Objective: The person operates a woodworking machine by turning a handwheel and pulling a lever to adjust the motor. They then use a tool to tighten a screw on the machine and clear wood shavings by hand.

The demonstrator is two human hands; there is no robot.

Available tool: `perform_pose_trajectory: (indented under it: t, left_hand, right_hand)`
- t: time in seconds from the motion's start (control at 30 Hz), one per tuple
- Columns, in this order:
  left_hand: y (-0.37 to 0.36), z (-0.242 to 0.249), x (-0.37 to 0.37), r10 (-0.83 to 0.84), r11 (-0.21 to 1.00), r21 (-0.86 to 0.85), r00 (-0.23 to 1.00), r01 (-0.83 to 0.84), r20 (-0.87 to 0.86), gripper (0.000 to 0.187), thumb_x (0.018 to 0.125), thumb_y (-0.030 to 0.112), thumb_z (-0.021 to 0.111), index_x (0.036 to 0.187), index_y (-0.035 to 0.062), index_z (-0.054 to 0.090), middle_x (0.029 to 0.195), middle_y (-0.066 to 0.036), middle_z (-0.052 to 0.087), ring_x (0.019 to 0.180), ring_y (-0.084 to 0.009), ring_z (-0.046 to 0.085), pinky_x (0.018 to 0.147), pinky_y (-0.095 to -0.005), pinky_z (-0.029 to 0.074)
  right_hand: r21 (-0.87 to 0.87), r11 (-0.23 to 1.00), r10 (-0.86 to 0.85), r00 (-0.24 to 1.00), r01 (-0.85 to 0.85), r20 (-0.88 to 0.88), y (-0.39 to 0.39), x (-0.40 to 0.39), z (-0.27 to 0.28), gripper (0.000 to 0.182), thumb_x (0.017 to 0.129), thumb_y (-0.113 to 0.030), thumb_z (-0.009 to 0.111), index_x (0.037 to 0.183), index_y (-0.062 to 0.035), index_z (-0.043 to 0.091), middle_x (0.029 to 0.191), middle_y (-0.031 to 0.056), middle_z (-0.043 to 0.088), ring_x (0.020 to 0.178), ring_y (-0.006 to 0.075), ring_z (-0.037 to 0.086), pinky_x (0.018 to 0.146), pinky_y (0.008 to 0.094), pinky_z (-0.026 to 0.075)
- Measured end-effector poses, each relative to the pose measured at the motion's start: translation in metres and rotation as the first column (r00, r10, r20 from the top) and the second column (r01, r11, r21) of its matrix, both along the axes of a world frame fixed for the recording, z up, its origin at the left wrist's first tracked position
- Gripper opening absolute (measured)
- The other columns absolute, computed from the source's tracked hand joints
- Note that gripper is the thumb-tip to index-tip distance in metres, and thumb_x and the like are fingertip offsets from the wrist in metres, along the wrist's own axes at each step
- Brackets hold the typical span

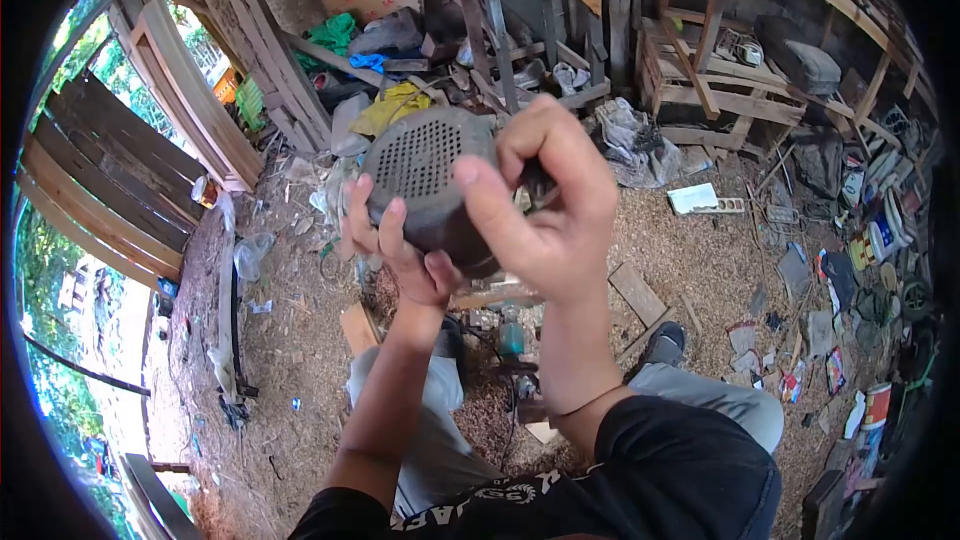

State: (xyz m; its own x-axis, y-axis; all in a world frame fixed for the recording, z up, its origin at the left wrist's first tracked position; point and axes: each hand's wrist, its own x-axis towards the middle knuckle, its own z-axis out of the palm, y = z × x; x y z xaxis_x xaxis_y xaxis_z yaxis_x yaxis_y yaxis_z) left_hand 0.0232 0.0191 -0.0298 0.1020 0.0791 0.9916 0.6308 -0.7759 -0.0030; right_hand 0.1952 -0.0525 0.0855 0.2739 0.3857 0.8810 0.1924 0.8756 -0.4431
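A dark, rounded device with a perforated grille (415,155) is held up in front of me, its grille side tilted upward. It looks like a small speaker, though its exact kind does not show. My left hand (405,250) grips it from below and the left, fingers wrapped on its edge. At its right side is my right hand (550,200), with curled fingers and the thumb lying near the grille. A dark part shows under those curled fingers; what they pinch is mostly hidden.
Wood shavings cover the floor (290,360). A greenish bottle (512,338) stands between my legs, near a loose board (637,292). At the back right is a wooden bench frame (735,100). Scattered litter and a white-red can (876,406) lie at right; plank walls stand left.
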Motion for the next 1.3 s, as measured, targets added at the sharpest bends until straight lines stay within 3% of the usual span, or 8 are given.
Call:
perform_pose_trajectory:
  t: [0.2, 0.43, 0.6, 0.67, 0.9, 1.1, 1.2, 1.3]
  left_hand:
    - [-0.014, 0.010, -0.004, -0.083, 0.992, -0.087, 0.996, 0.086, 0.034, 0.059, 0.107, 0.049, 0.033, 0.148, 0.0106, 0.050, 0.156, -0.029, 0.044, 0.148, -0.0434, 0.037, 0.121, -0.0513, 0.011]
    - [-0.030, 0.023, -0.028, -0.070, 0.980, -0.190, 0.994, 0.054, -0.081, 0.048, 0.103, 0.030, 0.057, 0.146, 0.0093, 0.057, 0.159, -0.022, 0.046, 0.145, -0.0364, 0.042, 0.115, -0.0467, 0.026]
    - [-0.032, 0.025, -0.028, -0.181, 0.963, -0.202, 0.984, 0.179, 0.009, 0.048, 0.101, 0.027, 0.062, 0.147, 0.0121, 0.058, 0.163, -0.018, 0.042, 0.148, -0.0346, 0.041, 0.119, -0.0448, 0.022]
    - [-0.031, 0.026, -0.025, -0.308, 0.931, -0.175, 0.947, 0.319, 0.090, 0.049, 0.101, 0.026, 0.063, 0.148, 0.0131, 0.058, 0.165, -0.016, 0.040, 0.149, -0.0342, 0.039, 0.121, -0.0448, 0.021]
    - [-0.046, 0.022, -0.025, -0.199, 0.947, -0.237, 0.974, 0.219, 0.105, 0.052, 0.102, 0.027, 0.062, 0.152, 0.0156, 0.054, 0.168, -0.015, 0.036, 0.151, -0.0330, 0.038, 0.121, -0.0463, 0.019]
    - [-0.047, 0.020, -0.039, -0.228, 0.929, -0.275, 0.969, 0.246, 0.099, 0.053, 0.101, 0.028, 0.063, 0.152, 0.0159, 0.054, 0.168, -0.015, 0.036, 0.151, -0.0328, 0.039, 0.121, -0.0471, 0.019]
    - [-0.043, 0.019, -0.046, -0.255, 0.915, -0.292, 0.960, 0.279, 0.119, 0.054, 0.101, 0.026, 0.064, 0.152, 0.0138, 0.053, 0.167, -0.016, 0.038, 0.149, -0.0345, 0.040, 0.122, -0.0480, 0.022]
    - [-0.041, 0.017, -0.054, -0.243, 0.905, -0.323, 0.959, 0.278, 0.145, 0.053, 0.101, 0.025, 0.063, 0.151, 0.0110, 0.053, 0.166, -0.017, 0.039, 0.148, -0.0364, 0.042, 0.122, -0.0490, 0.026]
  right_hand:
    - [-0.056, 0.994, 0.095, 0.994, -0.098, -0.056, -0.003, 0.002, 0.000, 0.018, 0.093, -0.008, 0.074, 0.088, -0.0027, 0.057, 0.079, 0.0003, 0.053, 0.072, 0.0077, 0.049, 0.064, 0.0237, 0.041]
    - [-0.086, 0.985, 0.140, 0.987, -0.146, -0.077, 0.001, 0.004, -0.008, 0.011, 0.103, -0.011, 0.065, 0.099, -0.0015, 0.062, 0.089, -0.0035, 0.058, 0.078, 0.0042, 0.050, 0.070, 0.0214, 0.041]
    - [-0.183, 0.983, -0.002, 0.999, -0.006, -0.041, -0.016, -0.009, -0.071, 0.067, 0.103, -0.012, 0.063, 0.164, -0.0114, 0.034, 0.150, 0.0114, 0.052, 0.134, 0.0196, 0.052, 0.109, 0.0335, 0.042]
    - [-0.429, 0.895, -0.074, 0.990, 0.118, 0.118, -0.041, -0.004, -0.122, 0.066, 0.106, -0.019, 0.059, 0.166, -0.0102, 0.032, 0.167, 0.0142, 0.038, 0.153, 0.0275, 0.038, 0.120, 0.0376, 0.034]
    - [-0.760, 0.650, -0.220, 0.955, -0.008, -0.199, -0.078, -0.030, -0.260, 0.042, 0.109, -0.028, 0.053, 0.135, 0.0013, 0.066, 0.137, 0.0208, 0.067, 0.131, 0.0260, 0.061, 0.109, 0.0392, 0.046]
    - [-0.938, 0.109, -0.060, 0.944, 0.329, 0.324, -0.142, -0.038, -0.450, 0.056, 0.100, -0.046, 0.058, 0.114, 0.0069, 0.071, 0.105, 0.0261, 0.075, 0.097, 0.0448, 0.070, 0.089, 0.0448, 0.055]
    - [-0.906, -0.136, -0.097, 0.905, 0.401, 0.415, -0.167, -0.045, -0.501, 0.061, 0.101, -0.051, 0.052, 0.118, 0.0044, 0.069, 0.098, 0.0211, 0.075, 0.079, 0.0390, 0.071, 0.075, 0.0466, 0.056]
    - [-0.849, -0.326, -0.256, 0.903, -0.416, -0.344, -0.179, -0.056, -0.472, 0.048, 0.107, -0.044, 0.040, 0.116, -0.0027, 0.062, 0.088, 0.0119, 0.072, 0.059, 0.0214, 0.064, 0.051, 0.0377, 0.047]
